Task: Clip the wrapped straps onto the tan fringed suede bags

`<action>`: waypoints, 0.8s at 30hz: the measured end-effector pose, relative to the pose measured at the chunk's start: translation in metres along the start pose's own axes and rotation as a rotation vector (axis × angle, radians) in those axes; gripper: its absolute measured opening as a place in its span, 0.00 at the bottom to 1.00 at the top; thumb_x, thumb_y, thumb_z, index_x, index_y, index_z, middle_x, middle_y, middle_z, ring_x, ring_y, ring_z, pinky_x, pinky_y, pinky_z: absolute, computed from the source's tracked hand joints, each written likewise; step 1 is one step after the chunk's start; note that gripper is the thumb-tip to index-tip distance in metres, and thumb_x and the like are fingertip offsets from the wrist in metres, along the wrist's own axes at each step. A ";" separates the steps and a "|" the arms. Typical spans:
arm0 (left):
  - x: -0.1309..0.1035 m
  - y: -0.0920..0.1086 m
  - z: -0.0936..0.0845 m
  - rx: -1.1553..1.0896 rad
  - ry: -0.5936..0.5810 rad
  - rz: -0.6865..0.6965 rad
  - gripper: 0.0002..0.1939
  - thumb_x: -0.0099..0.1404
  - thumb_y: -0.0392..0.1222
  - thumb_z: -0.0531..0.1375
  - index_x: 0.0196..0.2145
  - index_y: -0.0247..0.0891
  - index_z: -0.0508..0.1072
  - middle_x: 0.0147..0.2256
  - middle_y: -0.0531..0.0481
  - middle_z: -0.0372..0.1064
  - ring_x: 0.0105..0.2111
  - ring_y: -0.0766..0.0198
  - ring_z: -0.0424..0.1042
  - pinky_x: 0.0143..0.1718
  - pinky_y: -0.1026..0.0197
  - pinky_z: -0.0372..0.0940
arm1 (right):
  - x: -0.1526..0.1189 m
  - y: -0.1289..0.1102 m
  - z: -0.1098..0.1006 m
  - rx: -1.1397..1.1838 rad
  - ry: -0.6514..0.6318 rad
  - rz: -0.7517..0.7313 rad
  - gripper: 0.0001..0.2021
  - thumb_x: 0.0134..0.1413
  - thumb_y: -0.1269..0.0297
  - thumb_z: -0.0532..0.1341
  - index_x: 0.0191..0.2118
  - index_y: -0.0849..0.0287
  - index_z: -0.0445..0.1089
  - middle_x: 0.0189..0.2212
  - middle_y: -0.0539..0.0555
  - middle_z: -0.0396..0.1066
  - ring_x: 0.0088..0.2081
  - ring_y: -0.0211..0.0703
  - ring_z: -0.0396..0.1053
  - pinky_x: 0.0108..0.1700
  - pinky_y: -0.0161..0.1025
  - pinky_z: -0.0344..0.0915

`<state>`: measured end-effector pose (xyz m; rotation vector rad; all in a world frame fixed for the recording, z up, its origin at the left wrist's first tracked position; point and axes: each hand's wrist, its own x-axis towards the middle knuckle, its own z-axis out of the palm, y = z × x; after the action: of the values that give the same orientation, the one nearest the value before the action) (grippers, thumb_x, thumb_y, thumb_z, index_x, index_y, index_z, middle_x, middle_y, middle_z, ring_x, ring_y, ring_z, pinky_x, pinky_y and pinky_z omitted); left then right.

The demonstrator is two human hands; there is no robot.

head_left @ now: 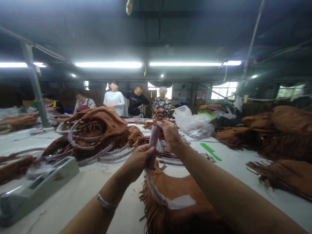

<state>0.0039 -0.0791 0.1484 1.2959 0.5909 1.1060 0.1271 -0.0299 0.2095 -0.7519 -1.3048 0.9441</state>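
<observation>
A bag strap (154,138) wrapped in thin clear plastic stands upright between my hands. My left hand (138,161) is closed around its lower part. Higher up, my right hand (170,134) pinches the strap near its top end. Below them lies a brown suede bag (180,185) with long fringe down its left side. The strap's wrapped lower length curves down onto this bag, and a loose white strip of wrapping (182,201) rests on the suede. My right forearm hides part of the bag.
Left of my hands is a pile of brown fringed bags (109,123) with wrapped handles. A tape dispenser (41,185) stands at front left. Right are a green plastic piece (210,151), white plastic bags (192,123) and more brown bags (287,130). Several people are across the table.
</observation>
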 end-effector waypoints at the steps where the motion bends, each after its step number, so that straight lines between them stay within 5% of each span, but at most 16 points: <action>1: -0.001 0.001 -0.002 0.017 -0.014 -0.009 0.14 0.55 0.48 0.62 0.27 0.34 0.64 0.18 0.57 0.59 0.14 0.73 0.58 0.17 0.68 0.59 | 0.003 -0.002 -0.003 0.004 0.009 -0.016 0.11 0.44 0.56 0.58 0.27 0.60 0.64 0.17 0.46 0.65 0.14 0.29 0.56 0.14 0.27 0.50; 9: 0.002 0.013 -0.008 0.174 -0.038 -0.059 0.17 0.56 0.52 0.61 0.25 0.35 0.61 0.16 0.60 0.54 0.12 0.76 0.52 0.13 0.70 0.53 | 0.013 -0.021 -0.014 -0.107 0.040 -0.072 0.14 0.42 0.53 0.60 0.24 0.61 0.64 0.15 0.46 0.63 0.15 0.31 0.59 0.15 0.28 0.56; 16: 0.019 0.022 -0.010 0.358 -0.008 -0.006 0.20 0.55 0.56 0.59 0.24 0.36 0.60 0.15 0.61 0.52 0.10 0.77 0.48 0.10 0.71 0.48 | 0.003 -0.010 -0.006 -0.116 0.031 -0.068 0.06 0.43 0.64 0.60 0.25 0.62 0.68 0.18 0.47 0.67 0.16 0.32 0.61 0.14 0.28 0.57; 24: 0.030 0.034 -0.019 0.755 0.096 0.094 0.19 0.57 0.56 0.56 0.25 0.35 0.63 0.17 0.59 0.50 0.14 0.74 0.48 0.14 0.70 0.45 | -0.001 -0.003 -0.010 -0.058 0.049 0.057 0.09 0.41 0.61 0.64 0.22 0.62 0.68 0.16 0.49 0.68 0.15 0.33 0.63 0.12 0.28 0.56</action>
<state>-0.0107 -0.0475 0.1831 1.9330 1.0935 1.0613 0.1372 -0.0316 0.2107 -0.8562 -1.2776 0.9309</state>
